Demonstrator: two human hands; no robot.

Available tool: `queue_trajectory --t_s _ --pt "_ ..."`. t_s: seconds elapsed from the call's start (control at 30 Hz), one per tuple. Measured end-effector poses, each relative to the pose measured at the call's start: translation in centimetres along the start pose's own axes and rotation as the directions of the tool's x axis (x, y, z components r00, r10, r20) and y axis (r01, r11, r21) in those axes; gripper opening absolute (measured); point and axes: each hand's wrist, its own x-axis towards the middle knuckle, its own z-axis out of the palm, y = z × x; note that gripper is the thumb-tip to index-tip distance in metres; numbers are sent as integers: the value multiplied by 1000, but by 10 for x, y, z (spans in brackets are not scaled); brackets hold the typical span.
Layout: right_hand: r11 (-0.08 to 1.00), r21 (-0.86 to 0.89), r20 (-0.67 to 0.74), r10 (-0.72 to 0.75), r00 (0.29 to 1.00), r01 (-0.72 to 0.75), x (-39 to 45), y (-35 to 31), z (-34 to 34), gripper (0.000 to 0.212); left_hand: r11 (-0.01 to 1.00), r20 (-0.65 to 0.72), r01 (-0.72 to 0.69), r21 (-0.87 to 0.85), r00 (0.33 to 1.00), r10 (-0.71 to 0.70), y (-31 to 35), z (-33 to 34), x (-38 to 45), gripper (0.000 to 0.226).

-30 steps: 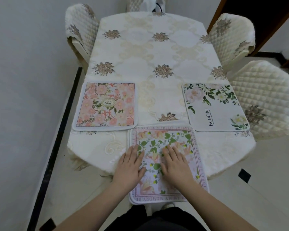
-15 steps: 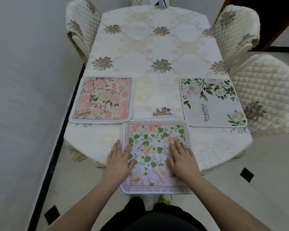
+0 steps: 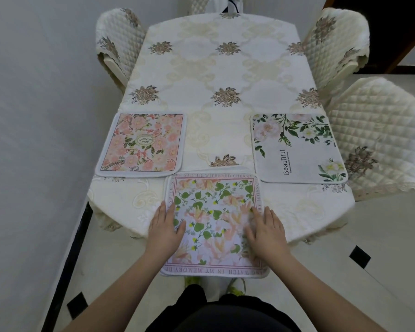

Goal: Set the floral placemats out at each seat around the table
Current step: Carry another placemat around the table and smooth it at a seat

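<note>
A green-leaf floral placemat (image 3: 213, 212) with a lettered pink border lies at the near end of the table (image 3: 216, 75), its near edge hanging past the table edge. My left hand (image 3: 165, 228) rests flat on its left edge and my right hand (image 3: 266, 231) flat on its right side, fingers spread. A pink rose placemat (image 3: 141, 144) lies at the left seat. A white placemat (image 3: 297, 149) with green leaves and the word Beautiful lies at the right seat.
The table wears a cream cloth with brown flower motifs. Quilted cream chairs stand at the far left (image 3: 118, 41), far right (image 3: 333, 41) and near right (image 3: 381, 135). A white wall (image 3: 34, 140) runs close along the left.
My hands have slid apart from the middle of the near placemat to its left and right sides. The view has shifted back slightly.
</note>
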Motion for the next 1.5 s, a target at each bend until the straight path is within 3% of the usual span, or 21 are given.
queue_trajectory --t_s 0.1,0.3,0.47,0.6,0.7,0.77,0.9,1.03,1.17,1.27,1.4,1.5 --pt "997 73 -9 -2 1000 2 -2 0 -3 62 997 -27 31 -73 999 -33 3 -1 0 65" --pt "974 224 -78 -28 997 45 -2 2 -9 61 909 -69 71 -411 992 -109 8 -12 -2 57" --pt "858 504 -165 -16 986 98 -7 2 -15 62 819 -75 110 -563 980 -183 7 -22 -5 50" --pt "681 732 -52 87 995 -21 -6 3 -23 45 636 1 180 -750 962 -272 8 -26 -8 57" --pt "608 787 69 85 994 -107 1 9 -26 23 381 214 325 -866 928 -305 2 -24 -6 46" --pt "587 799 116 60 991 -129 2 13 -30 26 305 289 371 -877 915 -283 1 -24 -8 38" --pt "526 836 153 49 987 -155 -4 16 -39 32 339 268 365 -867 915 -300 5 -22 -16 37" --pt "530 836 131 61 989 -143 -8 18 -44 35 442 201 317 -839 936 -289 10 -21 -22 39" --pt "523 841 112 77 991 -136 -15 18 -45 36 467 173 275 -841 953 -249 12 -24 -29 40" --pt "515 847 96 100 990 -134 -21 17 -46 36 427 175 265 -865 955 -238 10 -28 -33 43" --pt "470 874 73 123 990 -123 -31 9 -47 36 262 232 289 -921 946 -227 2 -35 -36 44" --pt "463 882 38 130 991 -94 -40 -3 -48 33 231 241 281 -931 952 -187 -9 -43 -40 43"
